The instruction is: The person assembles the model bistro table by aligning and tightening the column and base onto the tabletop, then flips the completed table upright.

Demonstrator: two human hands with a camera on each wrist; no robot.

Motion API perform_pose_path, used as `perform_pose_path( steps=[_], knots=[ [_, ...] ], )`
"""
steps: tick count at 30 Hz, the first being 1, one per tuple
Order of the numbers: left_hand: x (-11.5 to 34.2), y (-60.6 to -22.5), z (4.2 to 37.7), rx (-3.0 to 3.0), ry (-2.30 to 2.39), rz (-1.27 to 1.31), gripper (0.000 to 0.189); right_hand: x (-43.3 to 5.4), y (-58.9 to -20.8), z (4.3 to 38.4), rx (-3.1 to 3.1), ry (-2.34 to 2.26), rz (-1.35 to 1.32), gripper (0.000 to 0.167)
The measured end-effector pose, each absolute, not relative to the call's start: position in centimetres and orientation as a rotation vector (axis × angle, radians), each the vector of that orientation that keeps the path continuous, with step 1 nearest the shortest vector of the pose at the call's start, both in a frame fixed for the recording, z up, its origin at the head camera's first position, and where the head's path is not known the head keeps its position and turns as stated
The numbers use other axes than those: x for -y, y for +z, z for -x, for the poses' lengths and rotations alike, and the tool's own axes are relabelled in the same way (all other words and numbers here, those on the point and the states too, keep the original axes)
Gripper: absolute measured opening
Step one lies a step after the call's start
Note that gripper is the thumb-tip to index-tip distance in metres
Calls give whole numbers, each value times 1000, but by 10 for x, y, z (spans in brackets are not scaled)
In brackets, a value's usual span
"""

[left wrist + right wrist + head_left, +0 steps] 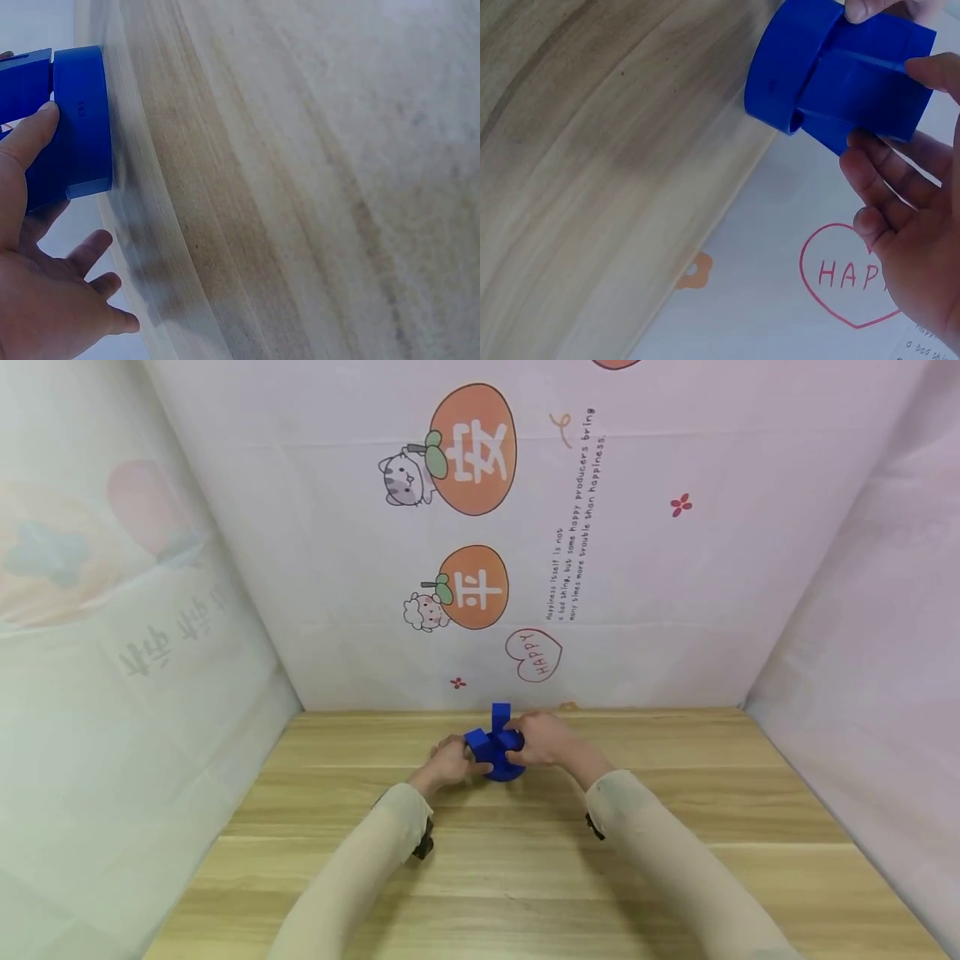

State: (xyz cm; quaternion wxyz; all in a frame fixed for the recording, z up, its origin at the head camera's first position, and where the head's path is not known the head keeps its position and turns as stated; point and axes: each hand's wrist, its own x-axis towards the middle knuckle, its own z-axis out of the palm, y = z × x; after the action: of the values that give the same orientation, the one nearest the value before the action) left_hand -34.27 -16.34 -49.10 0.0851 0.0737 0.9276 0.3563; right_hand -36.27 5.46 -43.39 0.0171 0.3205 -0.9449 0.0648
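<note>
Both hands hold a blue plastic piece [504, 772] near the back edge of the table. It has a round, ring-like base and flat blocky arms rising from it. In the left wrist view, my left hand [45, 292] pinches the piece, thumb over the ring [84, 124]; the other fingers spread away from it. My right hand [546, 739] grips the piece from the right. In the right wrist view, its thumb lies on one flat blue arm [862, 86] with fingers beneath. Small dark marks on the ring are too small to read.
A wood-grain table [510, 877] spreads under the arms. Behind it rises a white cloth backdrop [337, 568] with printed fruit and lettering, and similar cloth hangs at both sides. A dark strap-mounted device [424, 842] sits at the left wrist.
</note>
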Motion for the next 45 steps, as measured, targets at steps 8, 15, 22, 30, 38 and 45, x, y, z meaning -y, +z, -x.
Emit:
perform_pose_path(
  steps=[8, 15, 22, 30, 38, 45],
  knots=[
    [162, -491, 342, -2788, 1029, -236, 71, -49, -437, 364, 2963, 222, -837, 54],
    [163, -491, 342, -2781, 1049, -222, 75, -48, -437, 364, 2923, 335, -860, 55],
    [163, -491, 341, -2779, 1030, -229, 75, -52, -438, 366, 2900, 299, -872, 54],
    [164, -493, 340, -2767, 1060, -190, 80, -57, -435, 368, 2979, 362, -706, 48],
    [164, -493, 340, -2774, 1037, -198, 82, -62, -443, 369, 2889, 378, -811, 50],
    [166, -494, 340, -2783, 1026, -226, 77, -65, -440, 365, 2891, 382, -790, 44]
  ],
)
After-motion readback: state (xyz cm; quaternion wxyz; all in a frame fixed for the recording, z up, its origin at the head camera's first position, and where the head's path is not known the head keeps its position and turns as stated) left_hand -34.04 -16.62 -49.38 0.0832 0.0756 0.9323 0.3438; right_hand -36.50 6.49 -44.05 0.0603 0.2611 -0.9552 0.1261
